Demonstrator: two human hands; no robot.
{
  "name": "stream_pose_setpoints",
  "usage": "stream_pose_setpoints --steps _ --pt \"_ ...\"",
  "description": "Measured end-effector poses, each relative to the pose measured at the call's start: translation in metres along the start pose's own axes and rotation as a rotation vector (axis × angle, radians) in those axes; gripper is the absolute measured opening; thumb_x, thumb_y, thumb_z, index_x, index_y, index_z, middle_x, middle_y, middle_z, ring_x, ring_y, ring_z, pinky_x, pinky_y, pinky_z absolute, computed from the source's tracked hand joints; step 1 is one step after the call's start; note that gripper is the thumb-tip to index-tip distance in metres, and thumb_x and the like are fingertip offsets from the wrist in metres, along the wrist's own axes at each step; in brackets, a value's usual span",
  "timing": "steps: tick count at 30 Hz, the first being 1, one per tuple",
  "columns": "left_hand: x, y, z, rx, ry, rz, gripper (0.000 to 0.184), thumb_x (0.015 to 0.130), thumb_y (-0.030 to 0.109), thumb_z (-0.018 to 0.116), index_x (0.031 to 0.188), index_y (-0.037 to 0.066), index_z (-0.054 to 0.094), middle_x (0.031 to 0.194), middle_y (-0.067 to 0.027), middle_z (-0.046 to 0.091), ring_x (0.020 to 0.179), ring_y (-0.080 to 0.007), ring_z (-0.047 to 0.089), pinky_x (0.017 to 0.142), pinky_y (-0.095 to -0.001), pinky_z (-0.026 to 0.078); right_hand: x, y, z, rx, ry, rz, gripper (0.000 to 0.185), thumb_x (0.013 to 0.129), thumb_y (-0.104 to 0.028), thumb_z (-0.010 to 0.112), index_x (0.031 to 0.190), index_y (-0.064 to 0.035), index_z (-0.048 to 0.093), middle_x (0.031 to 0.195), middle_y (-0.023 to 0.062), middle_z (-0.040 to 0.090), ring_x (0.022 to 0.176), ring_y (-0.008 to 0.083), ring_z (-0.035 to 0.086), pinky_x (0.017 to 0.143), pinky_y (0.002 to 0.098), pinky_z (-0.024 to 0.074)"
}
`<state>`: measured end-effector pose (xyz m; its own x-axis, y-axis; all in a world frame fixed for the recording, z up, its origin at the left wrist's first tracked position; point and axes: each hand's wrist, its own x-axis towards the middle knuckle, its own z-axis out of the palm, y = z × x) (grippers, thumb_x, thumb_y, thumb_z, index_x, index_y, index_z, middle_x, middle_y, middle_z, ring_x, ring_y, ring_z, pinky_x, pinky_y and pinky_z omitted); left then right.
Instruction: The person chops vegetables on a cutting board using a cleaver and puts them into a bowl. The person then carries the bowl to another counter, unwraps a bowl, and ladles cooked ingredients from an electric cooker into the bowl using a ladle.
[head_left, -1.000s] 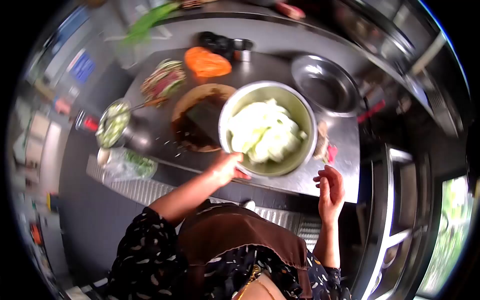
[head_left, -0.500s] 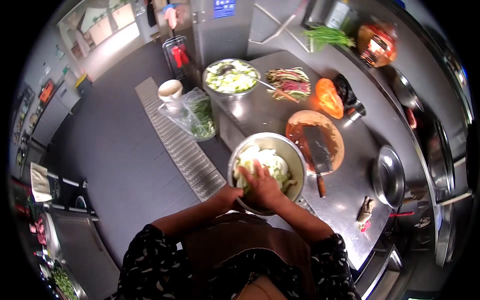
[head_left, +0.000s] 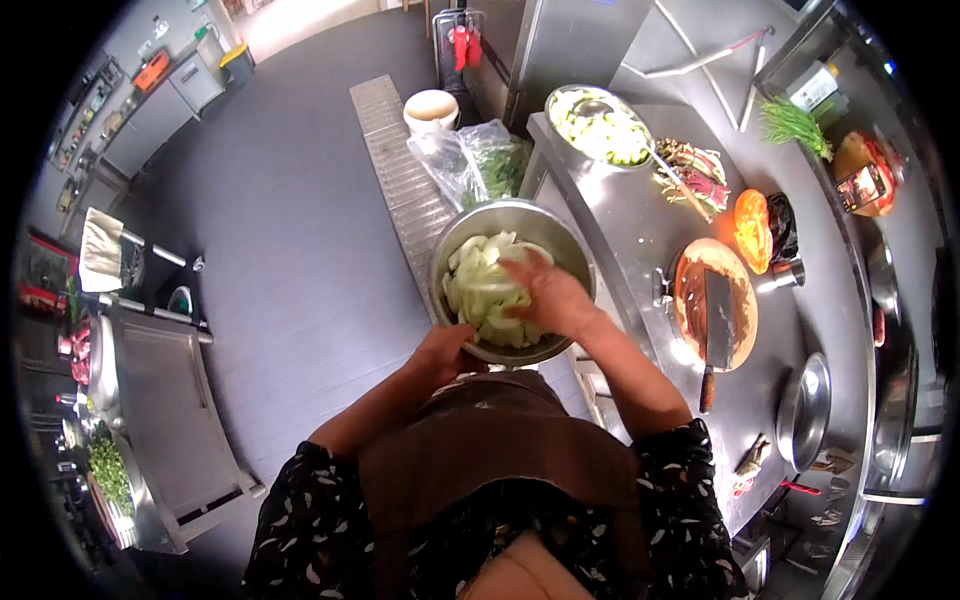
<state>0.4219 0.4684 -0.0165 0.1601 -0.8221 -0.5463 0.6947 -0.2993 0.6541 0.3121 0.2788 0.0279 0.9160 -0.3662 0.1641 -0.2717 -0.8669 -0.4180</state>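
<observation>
A deep metal bowl [head_left: 568, 238] is held at my waist, in front of the counter edge. Pale green sliced vegetable pieces [head_left: 478, 290] lie inside it. My left hand [head_left: 445, 352] grips the near left rim, thumb over the edge and fingers hidden below. Inside the bowl, my right hand [head_left: 552, 297] touches the slices with its fingers spread and somewhat blurred.
On the counter [head_left: 625, 240] stand a bowl of cut vegetables [head_left: 600, 130] with a long-handled ladle [head_left: 682, 185], and a round chopping board [head_left: 745, 300] under a cleaver [head_left: 718, 310]. A clear bag of greens [head_left: 490, 165] and a white bucket [head_left: 432, 112] stand beyond the bowl.
The view has turned, so the counter appears farther right. The bowl has come away from the counter side toward the floor side, with both hands still at it.
</observation>
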Motion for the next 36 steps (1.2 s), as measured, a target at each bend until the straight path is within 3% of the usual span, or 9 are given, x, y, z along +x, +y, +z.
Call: stream_pose_setpoints --steps 6,11,13,15,17,19,25,30,36 --pt "0.024 0.026 0.002 0.096 -0.057 0.003 0.028 0.071 0.007 0.078 0.086 0.002 0.055 0.082 -0.0117 0.067 0.081 -0.0203 0.068 0.067 -0.0341 0.055 0.008 0.008 -0.059 0.202 0.138 -0.117 0.013 0.084 -0.012 0.063 0.092 -0.0028 0.067 0.09 0.0134 0.067 0.083 0.0302 0.065 0.073 0.0365 0.0522" --pt "0.097 0.04 0.019 -0.182 -0.133 -0.28 0.021 0.076 0.007 0.072 0.088 0.001 0.056 0.083 -0.0135 0.066 0.078 -0.0229 0.068 0.065 -0.0359 0.057 -0.045 0.113 -0.072 0.234 0.436 0.57 0.05 0.085 -0.03 0.067 0.124 -0.0039 0.05 0.104 0.0189 0.065 0.076 0.0264 0.067 0.061 0.0356 0.0531" --pt "0.135 0.038 0.033 0.376 -0.336 0.062 0.022 0.079 0.008 0.062 0.097 -0.003 0.054 0.084 -0.0169 0.065 0.077 -0.0266 0.067 0.064 -0.0385 0.058 -0.08 0.138 -0.061 0.658 0.27 0.827 0.083 0.081 -0.041 0.069 0.138 0.0034 0.028 0.129 0.0276 0.048 0.094 0.0278 0.064 0.054 0.0285 0.0551" --pt "0.149 0.067 0.073 0.82 -0.462 0.357 0.031 0.081 0.008 0.053 0.108 -0.008 0.052 0.087 -0.0203 0.065 0.076 -0.0297 0.067 0.065 -0.0403 0.058 -0.113 0.164 -0.04 1.294 0.201 1.016 0.065 0.085 -0.031 0.06 0.129 0.0094 0.035 0.113 0.0266 0.055 0.086 0.0304 0.066 0.053 0.0346 0.0603" --pt "0.185 0.081 0.098 0.401 -0.326 -0.326 0.044 0.084 0.02 0.059 0.121 -0.003 0.049 0.1 -0.0191 0.064 0.083 -0.0285 0.066 0.072 -0.0388 0.057 -0.129 0.176 -0.026 1.47 0.338 1.125 0.036 0.082 -0.008 0.051 0.11 0.0145 0.046 0.092 0.0201 0.063 0.07 0.0279 0.067 0.057 0.0373 0.0606" --pt "0.223 0.098 0.112 0.573 -0.428 -0.253 0.062 0.087 0.049 0.056 0.13 0.006 0.044 0.116 -0.0193 0.059 0.094 -0.0281 0.063 0.077 -0.0413 0.055 -0.132 0.182 -0.032 1.48 0.446 1.148 0.038 0.079 -0.001 0.046 0.114 0.0113 0.043 0.093 0.0204 0.062 0.071 0.03 0.067 0.057 0.0404 0.0612" --pt "0.376 0.149 0.123 -0.169 0.186 -0.184 0.057 0.083 0.034 0.061 0.129 0.008 0.04 0.104 -0.0198 0.06 0.09 -0.0323 0.064 0.072 -0.0439 0.054 -0.109 0.209 -0.062 1.47 0.542 1.136 0.035 0.079 -0.002 0.047 0.112 0.008 0.043 0.085 0.0174 0.062 0.062 0.0246 0.065 0.048 0.0328 0.059" --pt "0.433 0.154 0.126 -0.148 0.272 -0.133 0.023 0.08 0.017 0.05 0.093 0.0 0.058 0.089 -0.0126 0.064 0.075 -0.0229 0.064 0.052 -0.0278 0.051 -0.086 0.249 -0.05 1.555 0.456 1.203 0.046 0.078 -0.001 0.049 0.123 -0.0006 0.04 0.092 0.0168 0.062 0.066 0.0266 0.066 0.052 0.0366 0.0604" --pt "0.433 0.172 0.114 -0.136 0.297 -0.17 0.025 0.076 0.013 0.047 0.096 -0.001 0.051 0.087 -0.0172 0.061 0.069 -0.0237 0.062 0.041 -0.0249 0.038 -0.075 0.298 -0.055 1.49 0.412 1.147 0.042 0.076 0.002 0.051 0.117 0.0046 0.044 0.087 0.0162 0.062 0.057 0.0257 0.065 0.04 0.0331 0.0567"
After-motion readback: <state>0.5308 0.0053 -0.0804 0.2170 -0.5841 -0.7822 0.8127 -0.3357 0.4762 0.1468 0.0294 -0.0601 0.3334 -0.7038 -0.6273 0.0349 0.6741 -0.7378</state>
